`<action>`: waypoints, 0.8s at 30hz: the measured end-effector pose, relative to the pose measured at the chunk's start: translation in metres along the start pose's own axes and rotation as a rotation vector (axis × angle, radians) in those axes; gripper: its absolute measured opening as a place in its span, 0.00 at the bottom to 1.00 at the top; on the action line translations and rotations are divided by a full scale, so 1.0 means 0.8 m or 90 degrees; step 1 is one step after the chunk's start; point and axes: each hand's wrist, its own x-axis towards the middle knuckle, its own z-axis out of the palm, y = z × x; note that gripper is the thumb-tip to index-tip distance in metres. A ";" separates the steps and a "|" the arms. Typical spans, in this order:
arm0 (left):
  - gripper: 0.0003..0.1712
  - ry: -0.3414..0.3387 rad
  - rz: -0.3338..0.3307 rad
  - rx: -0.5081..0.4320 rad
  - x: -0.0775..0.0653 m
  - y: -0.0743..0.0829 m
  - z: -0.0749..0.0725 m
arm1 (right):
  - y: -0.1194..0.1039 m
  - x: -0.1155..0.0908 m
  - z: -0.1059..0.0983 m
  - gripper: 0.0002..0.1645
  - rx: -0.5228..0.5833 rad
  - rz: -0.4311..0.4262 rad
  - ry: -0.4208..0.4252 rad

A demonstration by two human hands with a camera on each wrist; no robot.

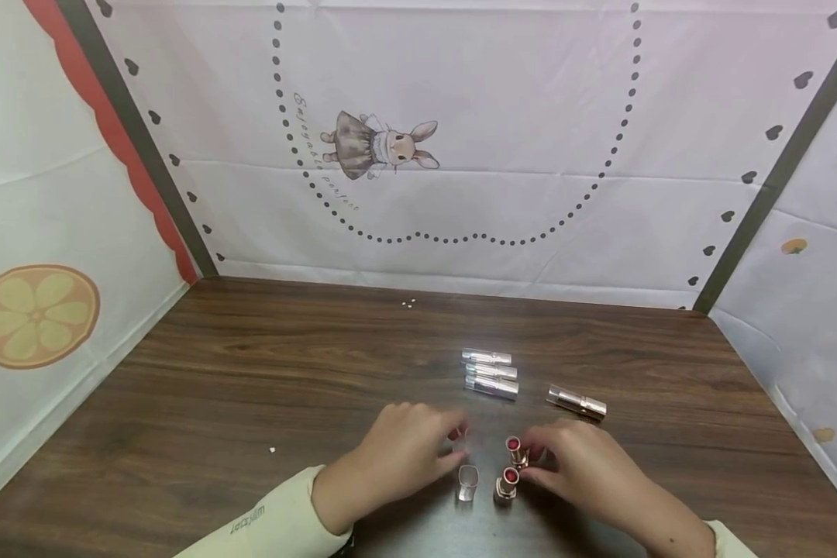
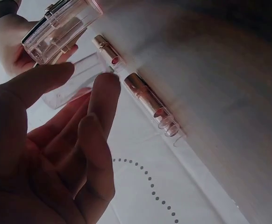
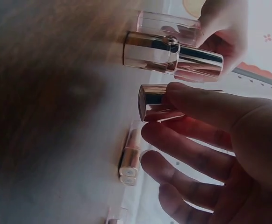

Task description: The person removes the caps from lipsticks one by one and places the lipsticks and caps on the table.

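In the head view my left hand [image 1: 404, 453] pinches a clear lipstick cap [image 2: 75, 81] between thumb and fingers, just above the table. My right hand [image 1: 586, 457] pinches an uncapped lipstick [image 1: 515, 451], a shiny rose-gold tube with a red bullet, held upright; the right wrist view shows its base [image 3: 154, 102] between thumb and fingers. Closer to me stands a second uncapped lipstick [image 1: 506, 487], also upright with red showing. A second clear cap [image 1: 468, 486] stands to the left of it, apart from both hands.
Beyond the hands, several capped lipsticks [image 1: 491, 374] lie side by side on the brown wooden table [image 1: 307, 349]. One more capped lipstick [image 1: 577, 403] lies to their right. Small white bits [image 1: 408, 303] dot the far side. Printed cloth [image 1: 502, 139] walls surround the table.
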 end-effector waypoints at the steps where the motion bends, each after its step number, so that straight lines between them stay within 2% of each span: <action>1: 0.09 -0.012 -0.003 -0.002 0.000 -0.001 0.000 | 0.000 0.000 0.001 0.09 0.007 -0.001 -0.002; 8: 0.09 -0.059 -0.008 -0.009 -0.002 -0.003 0.001 | 0.002 0.002 0.007 0.13 0.035 -0.012 -0.018; 16: 0.10 -0.082 -0.002 0.005 -0.001 -0.004 0.004 | 0.003 0.003 0.010 0.17 0.016 -0.009 -0.031; 24: 0.10 -0.092 0.003 0.015 -0.003 -0.003 0.004 | 0.005 0.004 0.012 0.16 0.026 -0.001 -0.038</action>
